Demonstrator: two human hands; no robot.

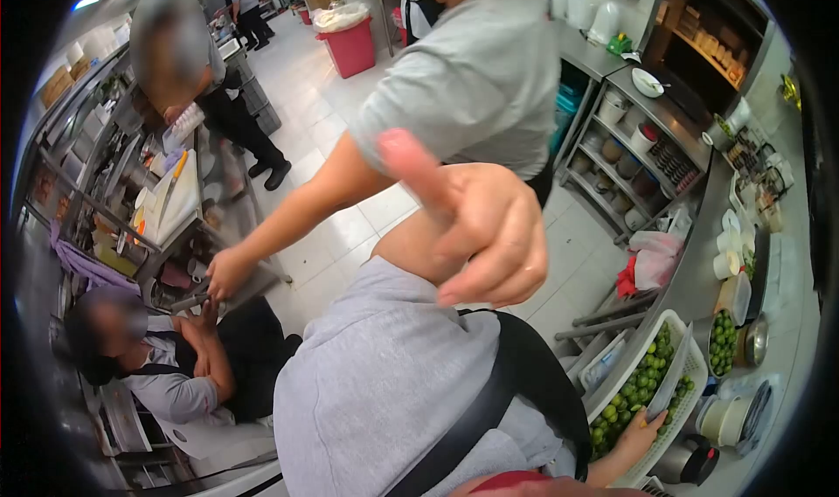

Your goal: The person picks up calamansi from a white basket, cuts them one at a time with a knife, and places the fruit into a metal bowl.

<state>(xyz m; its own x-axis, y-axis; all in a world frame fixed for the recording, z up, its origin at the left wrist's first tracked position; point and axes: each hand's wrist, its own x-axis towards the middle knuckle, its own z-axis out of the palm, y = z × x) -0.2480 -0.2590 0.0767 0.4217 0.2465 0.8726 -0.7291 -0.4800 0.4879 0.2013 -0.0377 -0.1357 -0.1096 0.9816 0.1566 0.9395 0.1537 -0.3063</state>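
Green limes (642,383) filling a white basket (690,362) at four o'clock, your right hand (642,434) resting among them, grip loose, your left hand (485,226) hovering mid-air, one finger pointing up, the rest curled on nothing.

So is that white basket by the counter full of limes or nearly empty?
Fairly full: green limes cover most of the white basket, and a hand rests at its lower edge.

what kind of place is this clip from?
Most likely a commercial kitchen. Stainless shelving stacked with bowls and pots, a white basket of green limes, steel counters along both walls, and several people at work in grey shirts and black aprons.
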